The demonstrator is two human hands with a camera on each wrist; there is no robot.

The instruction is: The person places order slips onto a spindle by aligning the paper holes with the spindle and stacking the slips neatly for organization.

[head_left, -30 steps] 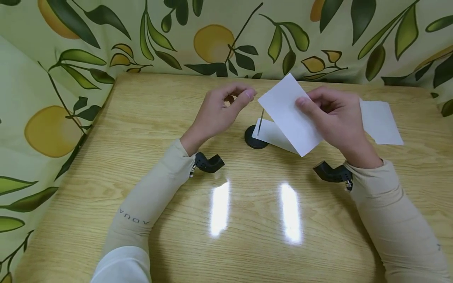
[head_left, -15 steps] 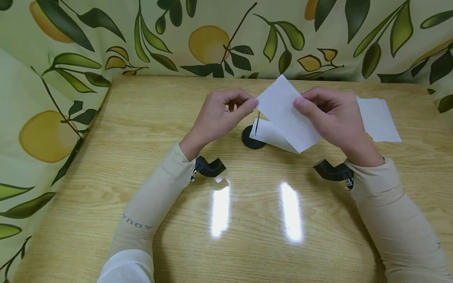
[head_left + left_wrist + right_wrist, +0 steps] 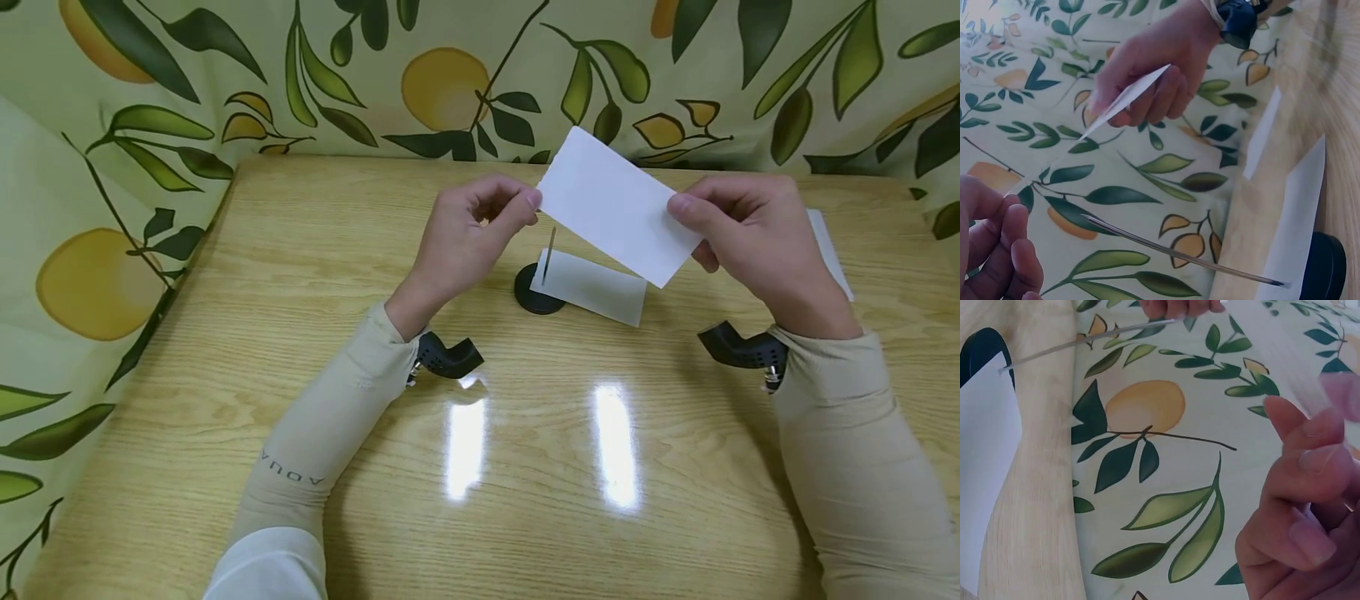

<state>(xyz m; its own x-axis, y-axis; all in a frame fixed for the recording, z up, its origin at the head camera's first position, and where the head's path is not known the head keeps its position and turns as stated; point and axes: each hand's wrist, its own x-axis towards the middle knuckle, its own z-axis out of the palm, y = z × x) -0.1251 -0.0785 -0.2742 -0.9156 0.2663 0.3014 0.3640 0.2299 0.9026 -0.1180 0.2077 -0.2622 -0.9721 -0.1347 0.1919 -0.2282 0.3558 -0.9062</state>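
A white paper slip (image 3: 611,204) is stretched between both hands, tilted, above a paper spike with a round black base (image 3: 534,300). My left hand (image 3: 468,237) pinches the slip's left corner between thumb and fingertips. At the slip's right edge, my right hand (image 3: 757,237) pinches it the same way. Another slip (image 3: 596,287) is impaled low on the thin metal spike (image 3: 552,250), close over the base. In the left wrist view the spike (image 3: 1185,253) rises bare above that pierced slip (image 3: 1294,212), its point below the held paper.
More white paper (image 3: 828,250) lies at the table's right, partly behind my right hand. A curtain with fruit and leaves (image 3: 337,75) hangs along the far edge of the wooden table (image 3: 315,250). Black wrist cameras (image 3: 450,357) jut inward below both hands.
My left hand has come to the slip's left corner and taken hold. My right hand has moved right, turning the slip flatter and uncovering more of the impaled slip.
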